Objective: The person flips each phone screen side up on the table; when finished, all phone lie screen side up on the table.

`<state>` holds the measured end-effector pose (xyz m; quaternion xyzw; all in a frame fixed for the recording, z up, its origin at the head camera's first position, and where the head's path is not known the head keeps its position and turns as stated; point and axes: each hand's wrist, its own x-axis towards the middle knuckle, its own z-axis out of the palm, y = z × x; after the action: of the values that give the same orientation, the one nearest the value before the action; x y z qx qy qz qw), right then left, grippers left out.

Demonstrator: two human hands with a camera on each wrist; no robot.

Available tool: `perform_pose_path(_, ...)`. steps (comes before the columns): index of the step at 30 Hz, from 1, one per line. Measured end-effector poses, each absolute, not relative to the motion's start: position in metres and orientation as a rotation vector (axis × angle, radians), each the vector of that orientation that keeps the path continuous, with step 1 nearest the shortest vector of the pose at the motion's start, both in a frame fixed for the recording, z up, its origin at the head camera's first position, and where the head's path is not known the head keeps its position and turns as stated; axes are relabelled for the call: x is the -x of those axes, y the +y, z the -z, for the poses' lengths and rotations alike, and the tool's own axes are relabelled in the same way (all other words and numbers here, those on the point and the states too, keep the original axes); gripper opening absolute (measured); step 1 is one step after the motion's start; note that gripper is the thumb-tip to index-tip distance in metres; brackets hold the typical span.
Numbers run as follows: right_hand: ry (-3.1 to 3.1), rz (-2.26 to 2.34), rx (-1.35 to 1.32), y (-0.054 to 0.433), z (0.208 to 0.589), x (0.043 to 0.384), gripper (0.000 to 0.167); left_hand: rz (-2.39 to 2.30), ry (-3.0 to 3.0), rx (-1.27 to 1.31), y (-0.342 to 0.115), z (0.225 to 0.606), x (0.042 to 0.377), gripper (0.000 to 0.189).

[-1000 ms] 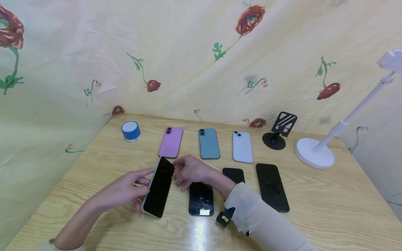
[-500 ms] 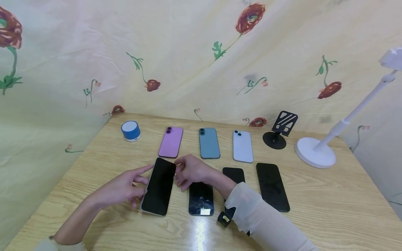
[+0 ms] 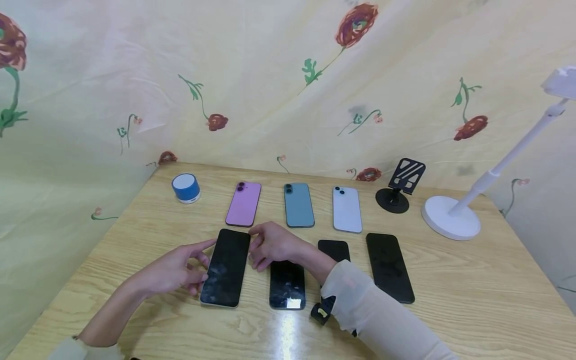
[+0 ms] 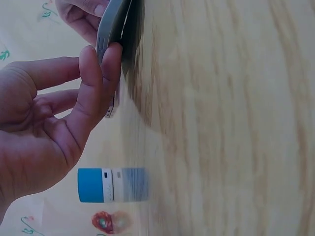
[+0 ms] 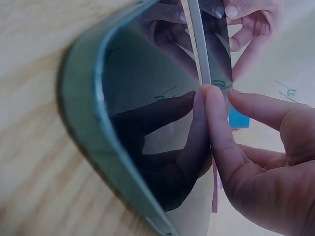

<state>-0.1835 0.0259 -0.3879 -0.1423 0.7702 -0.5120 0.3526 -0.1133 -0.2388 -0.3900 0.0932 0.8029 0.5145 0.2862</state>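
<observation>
A black-screened smartphone with a pale silver frame lies face up, almost flat, between both hands. At its left long edge, my left hand holds it with thumb and fingers. My right hand holds the upper right edge with its fingertips. In the right wrist view a narrow gap shows under the phone's silver edge, so that side is slightly raised. Just right of it lies another dark phone, partly under my right hand. The left wrist view shows my left fingers at the phone's rim.
Purple, teal and pale blue phones lie face down behind. Black phones lie to the right, one partly under the right forearm. A blue-and-white cylinder, black stand and white lamp stand farther back.
The smartphone has tipped from a steep slant to nearly flat, its screen turning upward, and has come slightly nearer. Both hands stay at its edges with little movement.
</observation>
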Motion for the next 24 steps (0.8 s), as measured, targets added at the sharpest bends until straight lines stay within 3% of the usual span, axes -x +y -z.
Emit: perform_pose_path(24, 2.154, 1.23, 0.369, 0.0165, 0.3959, 0.1857, 0.064, -1.305, 2.197, -0.246, -0.2394, 0.3938, 0.1134, 0.085)
